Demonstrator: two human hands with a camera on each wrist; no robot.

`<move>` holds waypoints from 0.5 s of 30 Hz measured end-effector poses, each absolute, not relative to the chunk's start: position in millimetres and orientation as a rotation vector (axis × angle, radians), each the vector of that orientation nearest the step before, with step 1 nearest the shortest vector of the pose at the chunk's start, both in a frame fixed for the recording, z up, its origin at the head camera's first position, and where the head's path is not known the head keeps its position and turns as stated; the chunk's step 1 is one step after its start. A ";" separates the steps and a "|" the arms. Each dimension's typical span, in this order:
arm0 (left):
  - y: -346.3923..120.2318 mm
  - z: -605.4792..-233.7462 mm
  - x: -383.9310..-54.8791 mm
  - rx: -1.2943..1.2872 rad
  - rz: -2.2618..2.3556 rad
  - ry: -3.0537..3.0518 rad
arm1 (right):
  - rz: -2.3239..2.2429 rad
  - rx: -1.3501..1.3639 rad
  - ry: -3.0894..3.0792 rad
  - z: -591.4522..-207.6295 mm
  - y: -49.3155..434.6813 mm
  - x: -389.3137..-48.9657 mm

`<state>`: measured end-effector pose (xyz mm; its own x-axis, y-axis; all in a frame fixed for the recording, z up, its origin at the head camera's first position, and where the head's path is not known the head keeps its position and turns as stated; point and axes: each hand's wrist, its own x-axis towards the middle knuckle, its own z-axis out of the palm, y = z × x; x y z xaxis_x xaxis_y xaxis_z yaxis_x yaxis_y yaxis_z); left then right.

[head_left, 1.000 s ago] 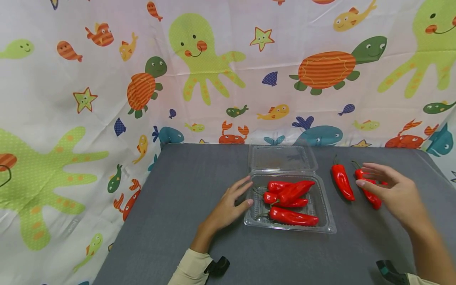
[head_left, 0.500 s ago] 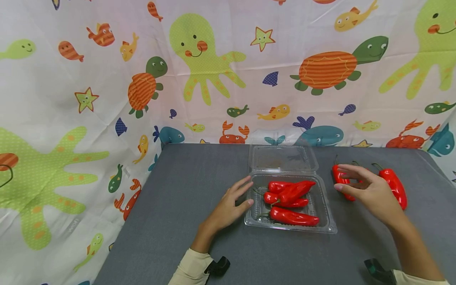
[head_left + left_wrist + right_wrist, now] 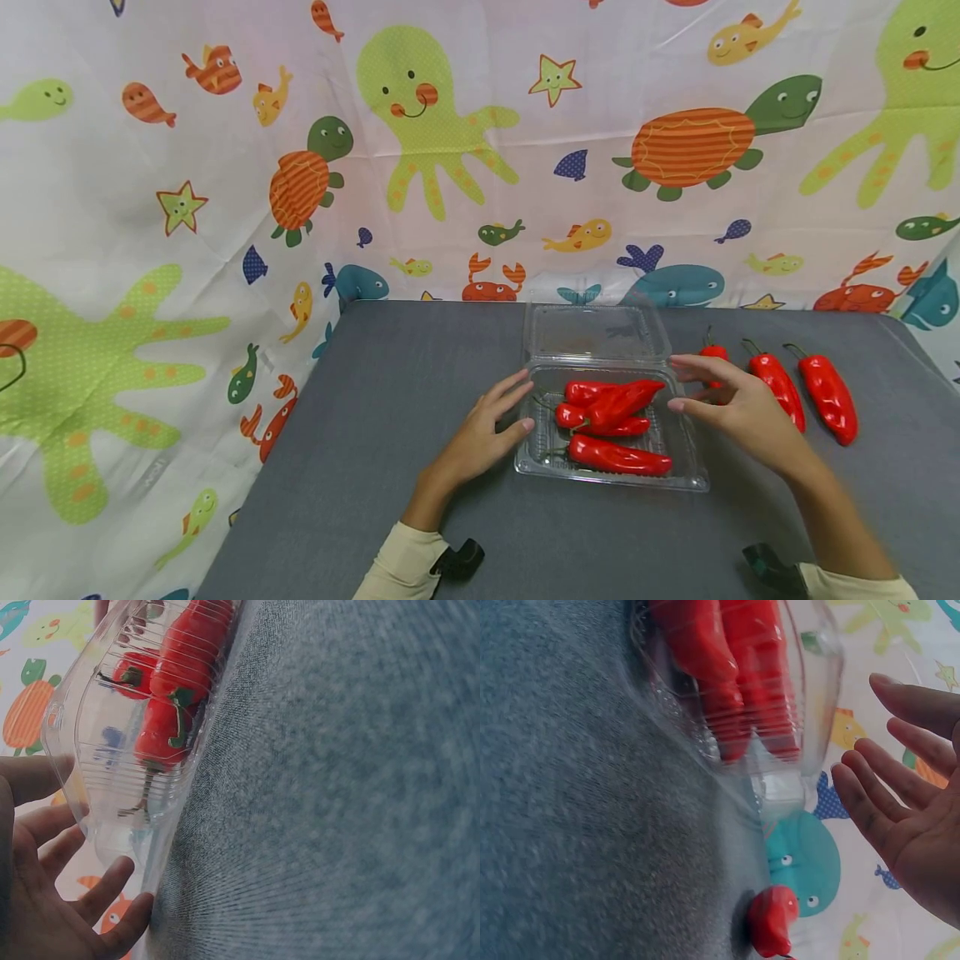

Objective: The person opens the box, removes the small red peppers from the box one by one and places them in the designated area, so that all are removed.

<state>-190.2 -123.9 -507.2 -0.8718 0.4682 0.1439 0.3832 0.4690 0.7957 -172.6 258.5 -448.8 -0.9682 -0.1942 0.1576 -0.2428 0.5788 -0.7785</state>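
Note:
A clear plastic clamshell box (image 3: 538, 468) lies with its lid (image 3: 588, 333) folded back. Several glossy red peppers (image 3: 618, 457) with green stems are piled inside. At the box's left rim is my left hand (image 3: 480, 433), fingers spread and relaxed; the left wrist view shows its fingertips (image 3: 120, 870) right at the clear wall. My right hand (image 3: 750, 417) hovers by the right rim, thumb and fingers apart with nothing between them. Behind it, one red pepper (image 3: 714, 352) is partly hidden. In the right wrist view the fingers (image 3: 870, 787) stand beside the box wall.
Two more red peppers, one nearer (image 3: 780, 385) and one farther right (image 3: 828, 400), lie on the grey tabletop (image 3: 375, 400) right of my right hand. A white cloth (image 3: 465, 175) printed with sea animals hangs behind and to the left.
My right hand has moved left from over the loose peppers to the box's right rim, uncovering the two peppers at the right. My left hand and the peppers have stayed put.

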 end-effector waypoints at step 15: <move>-123.7 -507.9 -190.7 0.733 1.368 2.606 | 1.403 0.509 -2.769 -457.5 241.8 -174.4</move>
<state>-190.7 -123.7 -507.9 -0.8776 0.4630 0.1244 0.3654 0.4781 0.7987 -174.4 241.8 -457.5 -0.9476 -0.2865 0.1412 -0.2833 0.5498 -0.7858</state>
